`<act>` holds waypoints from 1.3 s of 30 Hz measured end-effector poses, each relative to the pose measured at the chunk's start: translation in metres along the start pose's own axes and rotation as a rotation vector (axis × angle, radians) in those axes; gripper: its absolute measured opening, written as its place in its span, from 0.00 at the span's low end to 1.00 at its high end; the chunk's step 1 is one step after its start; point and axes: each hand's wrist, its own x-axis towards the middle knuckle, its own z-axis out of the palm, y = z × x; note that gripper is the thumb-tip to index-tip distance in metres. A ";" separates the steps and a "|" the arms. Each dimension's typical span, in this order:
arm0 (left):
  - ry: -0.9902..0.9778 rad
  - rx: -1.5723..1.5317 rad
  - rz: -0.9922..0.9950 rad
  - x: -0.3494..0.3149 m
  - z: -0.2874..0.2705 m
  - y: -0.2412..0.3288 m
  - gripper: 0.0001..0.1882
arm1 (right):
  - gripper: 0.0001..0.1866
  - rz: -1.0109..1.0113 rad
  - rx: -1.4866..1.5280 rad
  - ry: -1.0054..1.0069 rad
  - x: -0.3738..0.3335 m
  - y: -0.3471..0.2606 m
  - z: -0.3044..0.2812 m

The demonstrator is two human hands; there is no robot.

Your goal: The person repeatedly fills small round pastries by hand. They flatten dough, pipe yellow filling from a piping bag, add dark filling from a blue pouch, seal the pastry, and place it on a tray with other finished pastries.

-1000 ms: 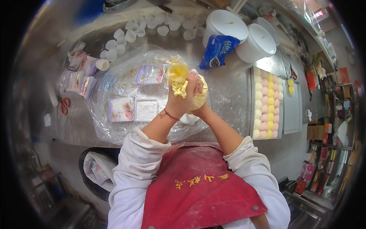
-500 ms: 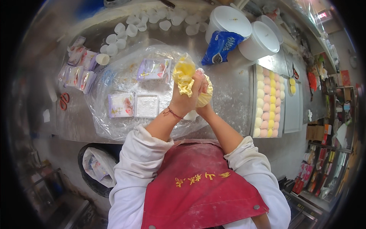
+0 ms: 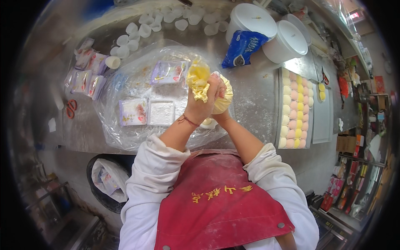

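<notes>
A piping bag (image 3: pixel 223 100) filled with yellow cream is between my hands, its crumpled, twisted top (image 3: pixel 198 75) standing out at the left. My left hand (image 3: pixel 201 106) is closed around the bag's gathered neck. Mostly hidden behind the bag's full lower part, my right hand (image 3: pixel 222 116) grips it from the right. Directly below them sits a small white cup (image 3: pixel 209 124) with some pale yellow in it, partly covered by my left wrist. To the left, a square tray of white powder (image 3: pixel 161 113) lies beside a purple-and-white packet (image 3: pixel 133 112) on a clear plastic sheet (image 3: pixel 110 135).
Another packet (image 3: pixel 168 72) lies farther back, with more packets (image 3: pixel 82 81) and red scissors (image 3: pixel 71 108) at left. White cups (image 3: pixel 145 30) line the back. A blue bag (image 3: pixel 244 49) leans on white buckets (image 3: pixel 287 41). At right is a box of coloured balls (image 3: pixel 293 112).
Pale yellow now shows in the small cup below my hands. The hands keep their hold on the piping bag and have barely moved; the whole view has shifted slightly.
</notes>
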 end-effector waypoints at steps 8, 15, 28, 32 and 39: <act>-0.013 0.018 -0.006 0.000 0.003 0.004 0.19 | 0.19 0.003 0.018 -0.015 0.002 0.000 -0.006; -0.047 0.158 0.016 -0.001 0.002 0.002 0.19 | 0.31 0.094 -0.015 -0.155 -0.016 0.025 -0.010; 0.048 0.096 -0.051 0.011 0.011 -0.002 0.21 | 0.17 0.329 -0.100 -0.293 -0.023 0.041 -0.034; 0.129 -0.121 -0.199 0.032 0.030 -0.015 0.18 | 0.16 0.441 -0.096 -0.300 -0.027 0.040 -0.068; -0.487 0.673 -0.263 0.033 0.086 -0.082 0.29 | 0.24 1.083 0.300 -0.349 -0.093 0.053 -0.180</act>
